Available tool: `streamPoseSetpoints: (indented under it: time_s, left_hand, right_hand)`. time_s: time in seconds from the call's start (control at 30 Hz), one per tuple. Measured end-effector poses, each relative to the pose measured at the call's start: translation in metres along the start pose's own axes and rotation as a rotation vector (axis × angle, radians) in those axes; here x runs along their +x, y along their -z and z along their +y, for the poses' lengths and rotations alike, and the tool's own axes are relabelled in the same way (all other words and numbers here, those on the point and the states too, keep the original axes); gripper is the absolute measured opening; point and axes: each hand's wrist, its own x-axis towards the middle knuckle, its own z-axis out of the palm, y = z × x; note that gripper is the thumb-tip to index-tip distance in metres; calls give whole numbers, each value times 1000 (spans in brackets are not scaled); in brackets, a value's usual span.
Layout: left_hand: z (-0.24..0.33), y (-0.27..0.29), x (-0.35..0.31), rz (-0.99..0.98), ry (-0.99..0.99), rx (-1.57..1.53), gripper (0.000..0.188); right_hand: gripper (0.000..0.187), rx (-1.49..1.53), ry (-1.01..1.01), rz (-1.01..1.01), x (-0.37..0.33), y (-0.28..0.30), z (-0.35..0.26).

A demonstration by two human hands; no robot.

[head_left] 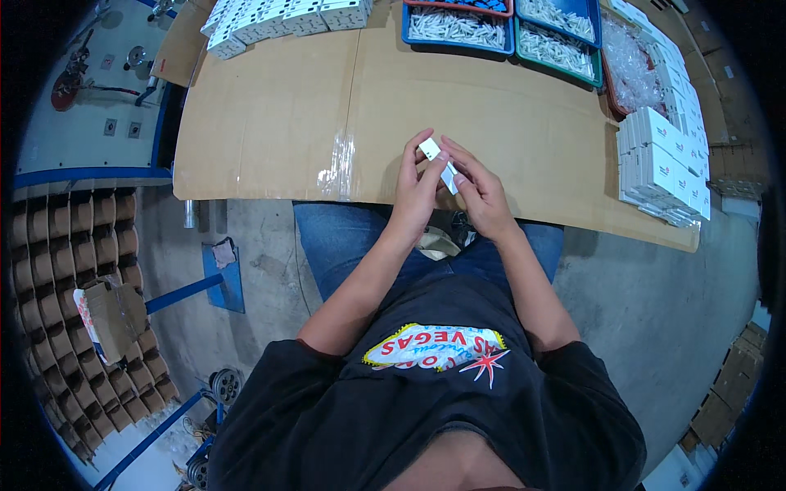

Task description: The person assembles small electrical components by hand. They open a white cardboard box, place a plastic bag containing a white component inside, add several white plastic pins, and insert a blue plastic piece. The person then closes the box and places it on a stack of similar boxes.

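Above the near edge of the cardboard-covered table, both my hands are closed on a small white box (430, 149). My left hand (419, 182) grips its upper part, the thumb lying across the front. With thumb and fingers, my right hand (483, 196) holds the lower right end. Fingers cover the middle of the box, so I cannot tell whether its end flap is unfolded.
Blue tray (407, 37) and green-rimmed tray (565, 75) hold many small white pieces at the back. Beside them sits a reddish bin of clear plastic bags (634, 69). White boxes are stacked at right (659, 164) and back left (282, 18). Cardboard (270, 123) covers the tabletop.
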Motion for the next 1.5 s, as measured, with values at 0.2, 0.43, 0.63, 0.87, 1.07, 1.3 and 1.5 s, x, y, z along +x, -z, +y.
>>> streamPoseSetpoints:
  time_s: [0.2,0.43,0.63,0.87,1.07,1.3,1.5]
  left_hand:
    - [5,-3,-3,-27,-126,174,62]
    - [-11,1,6,28,-263,164,64]
    - [7,8,4,-107,293,-137,67]
    - [9,9,3,-79,343,-223,71]
    - [17,0,-6,-66,323,-207,66]
    - [10,-2,-3,-53,311,-160,73]
    - [9,-10,-7,-6,254,-286,75]
  right_hand:
    - [51,-186,-137,12,-2,-5,-29]
    - [45,-62,-228,179,-3,-4,-9]
    - [48,-170,-15,162,-2,-2,-8]
    - [53,-256,93,0,2,4,-21]
    - [58,-155,-63,-57,-1,-2,-19]
    - [57,-321,84,-57,0,-11,-24]
    - [65,-272,110,-66,-1,-17,-16]
